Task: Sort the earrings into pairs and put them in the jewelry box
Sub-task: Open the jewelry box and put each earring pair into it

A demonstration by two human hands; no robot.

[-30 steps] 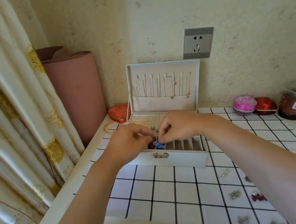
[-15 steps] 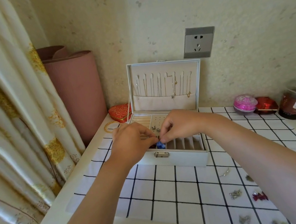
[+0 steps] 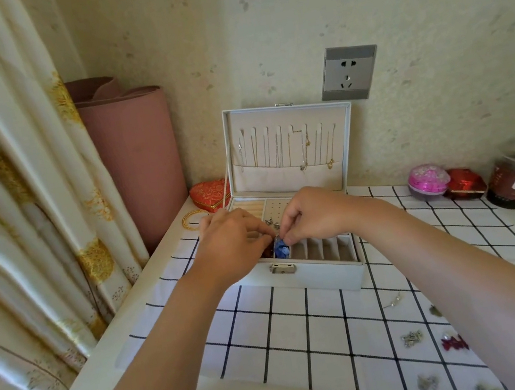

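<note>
Hardly shifted from a second ago: left hand (image 3: 230, 243) and right hand (image 3: 313, 216) over jewelry box (image 3: 329, 276) near back edge of table (image 3: 108, 370). Pinching blue earring (image 3: 281, 249) with curled fingers (image 3: 260, 232) of both.

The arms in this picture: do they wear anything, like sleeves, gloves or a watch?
No. Each grip is just a bare hand: the left grip and the right grip show no gloves, and no rings that I can see. The left forearm and the right forearm are bare to the picture's edge: no sleeves, watch or bracelet.
</note>
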